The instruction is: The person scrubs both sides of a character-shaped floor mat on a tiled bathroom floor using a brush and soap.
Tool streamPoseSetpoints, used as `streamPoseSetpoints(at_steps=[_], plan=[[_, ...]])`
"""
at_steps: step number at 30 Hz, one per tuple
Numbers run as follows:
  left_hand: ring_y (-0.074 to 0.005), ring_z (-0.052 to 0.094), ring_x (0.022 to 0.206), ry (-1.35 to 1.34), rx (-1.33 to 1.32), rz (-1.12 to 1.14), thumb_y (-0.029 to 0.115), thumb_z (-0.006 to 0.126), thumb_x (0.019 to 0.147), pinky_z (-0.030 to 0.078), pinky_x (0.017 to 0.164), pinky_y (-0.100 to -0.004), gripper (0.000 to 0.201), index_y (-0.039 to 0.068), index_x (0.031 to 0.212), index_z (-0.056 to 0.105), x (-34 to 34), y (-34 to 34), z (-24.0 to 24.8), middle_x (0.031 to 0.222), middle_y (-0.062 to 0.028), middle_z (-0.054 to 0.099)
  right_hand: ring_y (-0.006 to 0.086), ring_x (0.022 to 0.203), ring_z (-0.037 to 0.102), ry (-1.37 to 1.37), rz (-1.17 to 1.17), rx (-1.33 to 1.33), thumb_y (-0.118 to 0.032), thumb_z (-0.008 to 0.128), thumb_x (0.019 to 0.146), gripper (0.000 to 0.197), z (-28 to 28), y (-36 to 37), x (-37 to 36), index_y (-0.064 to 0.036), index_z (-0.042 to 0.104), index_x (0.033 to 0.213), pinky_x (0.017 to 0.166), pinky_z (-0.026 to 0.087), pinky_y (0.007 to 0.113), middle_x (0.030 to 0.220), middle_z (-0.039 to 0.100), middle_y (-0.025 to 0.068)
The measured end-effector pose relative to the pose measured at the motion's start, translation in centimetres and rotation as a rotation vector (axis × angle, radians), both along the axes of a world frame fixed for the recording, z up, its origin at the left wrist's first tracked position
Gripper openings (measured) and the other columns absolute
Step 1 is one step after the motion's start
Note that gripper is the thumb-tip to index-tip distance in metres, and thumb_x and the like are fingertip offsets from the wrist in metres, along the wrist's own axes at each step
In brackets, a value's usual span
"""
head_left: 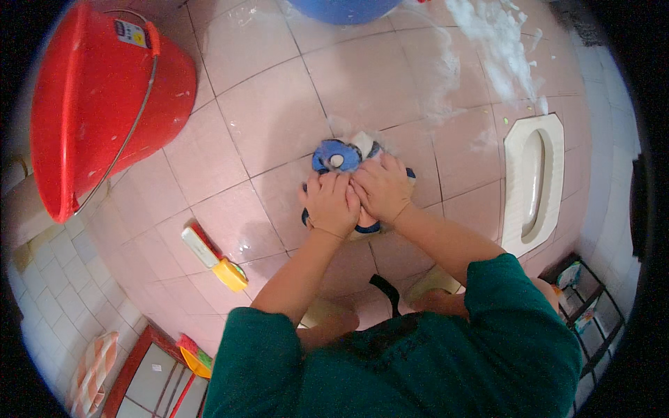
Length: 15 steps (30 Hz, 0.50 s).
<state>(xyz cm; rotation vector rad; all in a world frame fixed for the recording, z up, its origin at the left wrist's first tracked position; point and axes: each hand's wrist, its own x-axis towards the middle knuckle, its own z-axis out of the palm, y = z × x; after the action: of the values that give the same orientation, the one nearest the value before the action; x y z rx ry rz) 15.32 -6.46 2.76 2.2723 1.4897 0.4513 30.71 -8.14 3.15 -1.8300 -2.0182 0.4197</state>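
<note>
While both forearms come up from the lower edge of the frame, the left hand (329, 204) and the right hand (380, 188) meet at the centre, pressed side by side on a blue and white shoe (340, 156) that lies on the wet pink tiled floor (279, 118). Left-hand fingers (327, 184) are curled and pressed together over the shoe's middle; right-hand fingers (368, 175) are likewise bent and closed down on it, the two sets of knuckles touching. Only the shoe's blue end with a white spot shows above the hands, and a dark blue rim peeks out below them.

At the upper left of the frame a large red plastic bucket (90, 97) with a wire handle stands tilted toward the viewer. Left of centre and lower, a scrubbing brush with a white back, red side and yellow end (212, 256) lies on the tiles, well apart from the hands. White soap foam (498, 42) spreads across the floor at the upper right. Just below it, at the right, sits a cream-coloured squat toilet pan (533, 181). A blue round basin (345, 8) shows at the top edge. The person wears green sleeves (516, 334).
</note>
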Motion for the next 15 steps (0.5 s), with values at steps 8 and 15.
streamPoseSetpoints(at_steps=[8,15], plan=[[-0.0264,0.053,0.086,0.108,-0.078,0.068,0.024,0.053,0.082,0.034,0.081,-0.0497,0.017,0.013,0.083,0.067,1.4,3.3,-0.6,0.087,-0.0026,0.066,0.0244,0.089,0.059,-0.03,0.074,-0.309,-0.03,0.059,0.084,0.019,0.2,4.6,0.4,-0.0181,0.07,0.076,0.073,0.047,0.042,0.082,0.067,0.0018],[-0.0303,0.057,0.08,0.114,-0.06,0.088,0.024,0.049,0.087,0.038,0.073,-0.0479,0.024,0.01,0.075,0.064,2.0,4.5,-0.8,0.077,-0.0088,0.067,0.0294,0.078,0.067,-0.155,0.112,-0.433,-0.034,0.05,0.095,0.035,-0.3,7.2,0.4,-0.0132,0.072,0.077,0.067,0.053,0.044,0.081,0.072,0.0088]])
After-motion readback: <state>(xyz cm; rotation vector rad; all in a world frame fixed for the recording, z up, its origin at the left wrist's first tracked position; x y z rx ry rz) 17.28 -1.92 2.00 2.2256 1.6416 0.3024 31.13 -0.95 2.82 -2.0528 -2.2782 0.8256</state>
